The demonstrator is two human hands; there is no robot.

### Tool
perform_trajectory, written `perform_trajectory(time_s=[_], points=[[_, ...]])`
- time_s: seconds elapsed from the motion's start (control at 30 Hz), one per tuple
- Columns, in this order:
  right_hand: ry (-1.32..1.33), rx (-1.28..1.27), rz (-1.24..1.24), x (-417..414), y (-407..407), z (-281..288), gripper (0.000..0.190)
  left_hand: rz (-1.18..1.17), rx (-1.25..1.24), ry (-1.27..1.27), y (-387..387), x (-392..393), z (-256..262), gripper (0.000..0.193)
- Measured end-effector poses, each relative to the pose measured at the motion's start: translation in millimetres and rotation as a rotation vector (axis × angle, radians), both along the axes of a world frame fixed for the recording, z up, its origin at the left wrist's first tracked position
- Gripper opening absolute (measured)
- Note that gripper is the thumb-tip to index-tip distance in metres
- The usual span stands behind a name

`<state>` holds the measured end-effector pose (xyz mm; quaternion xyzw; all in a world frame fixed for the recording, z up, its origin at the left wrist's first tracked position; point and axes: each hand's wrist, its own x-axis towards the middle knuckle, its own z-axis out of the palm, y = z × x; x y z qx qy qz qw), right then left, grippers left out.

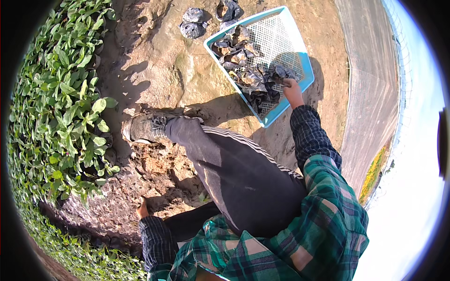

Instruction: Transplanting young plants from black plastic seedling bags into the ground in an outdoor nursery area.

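Observation:
My right hand (pixel 293 92) reaches over the near right side of a light blue plastic crate (pixel 306 65) with a perforated white bottom. Its fingers grip the edge of a crumpled black plastic nursery bag (pixel 281 72) inside the crate. More black plastic bags (pixel 240 51), some with brown matter showing, lie along the crate's left side. Lower left, my left hand (pixel 142 209) is over bare soil near the leafy plants; its fingers are mostly hidden, so its grip is unclear.
Beyond the crate, a few black plastic bags (pixel 193 26) stand on the bare ground (pixel 158 77). Dense green leafy plants (pixel 70 95) fill the left side. My shoe (pixel 146 128) rests between plants and crate. A grey ground sheet or strip (pixel 372 77) runs along the right.

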<state>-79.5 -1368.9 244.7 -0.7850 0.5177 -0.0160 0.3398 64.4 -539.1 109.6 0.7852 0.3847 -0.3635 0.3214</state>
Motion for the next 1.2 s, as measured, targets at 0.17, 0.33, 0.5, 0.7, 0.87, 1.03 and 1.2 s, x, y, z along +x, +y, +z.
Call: perform_trajectory(time_s=[0.17, 0.33, 0.5, 0.7, 0.87, 1.03, 1.2], points=[[0.382, -0.811, 0.533, 60.0, 15.0, 31.3, 0.043, -0.021, 0.036, 0.038, -12.9, 5.3, 13.5, 0.047], [0.607, -0.925, 0.748, 80.0, 3.2, 21.2, 0.027, 0.052, 0.042, 0.098, -19.9, 7.9, 20.7, 0.054], [0.607, -0.703, 0.670, 60.9, -9.9, 28.3, 0.030, 0.022, 0.081, 0.110, 1.1, 0.0, 0.1, 0.058], [0.071, -0.479, 0.109, -16.1, 20.5, 64.8, 0.043, 0.014, 0.014, 0.068, 23.5, -9.4, -24.4, 0.052], [0.241, 0.035, 0.200, -59.4, 31.3, 54.8, 0.043, 0.044, 0.021, 0.093, 23.4, -7.4, -22.4, 0.053], [0.278, 0.193, 0.258, -44.9, 43.8, 3.0, 0.039, 0.106, 0.025, 0.065, 6.6, -3.0, -7.4, 0.058], [0.428, 0.032, 0.527, -34.1, 57.2, 7.1, 0.033, 0.045, 0.037, 0.075, -5.6, 1.3, 7.8, 0.060]])
